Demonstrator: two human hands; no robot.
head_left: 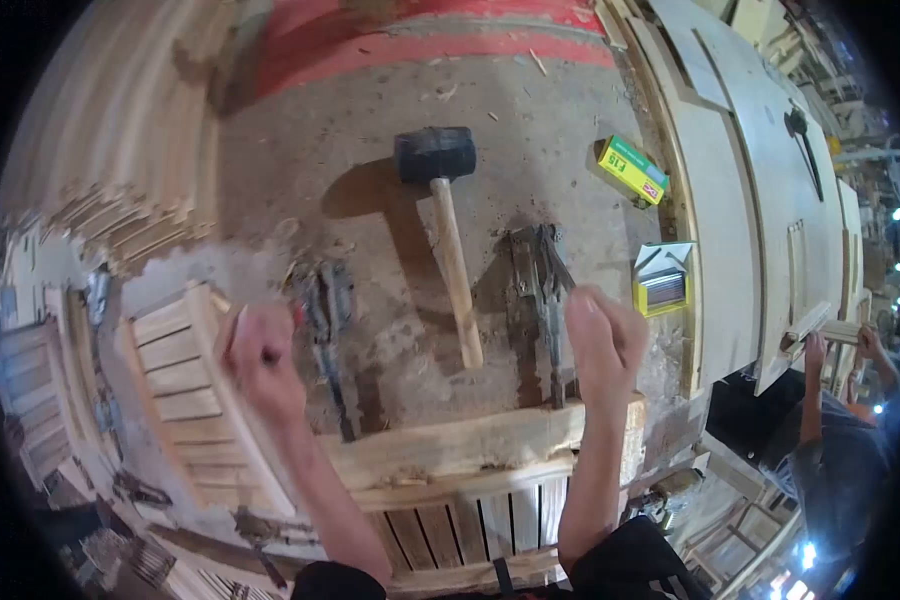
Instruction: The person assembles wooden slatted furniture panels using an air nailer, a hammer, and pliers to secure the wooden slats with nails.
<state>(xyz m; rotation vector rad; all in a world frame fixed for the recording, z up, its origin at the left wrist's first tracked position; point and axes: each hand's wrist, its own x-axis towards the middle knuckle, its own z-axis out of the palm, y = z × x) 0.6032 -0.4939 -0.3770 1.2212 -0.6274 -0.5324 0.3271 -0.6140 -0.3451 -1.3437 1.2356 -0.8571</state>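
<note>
left hand (265, 365) and right hand (608, 345) are flanking the mallet (451, 250) in tight fists, contents unclear, seemingly working beside metal tools (549, 300); any next move is calling for steady grip.

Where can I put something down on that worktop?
Between the mallet head and the green-and-yellow box, and from the mallet head up to the red surface: only small scraps show there. It's crowded lower down: the mallet handle, left metal tool, right metal tool, left hand and right hand.
</note>
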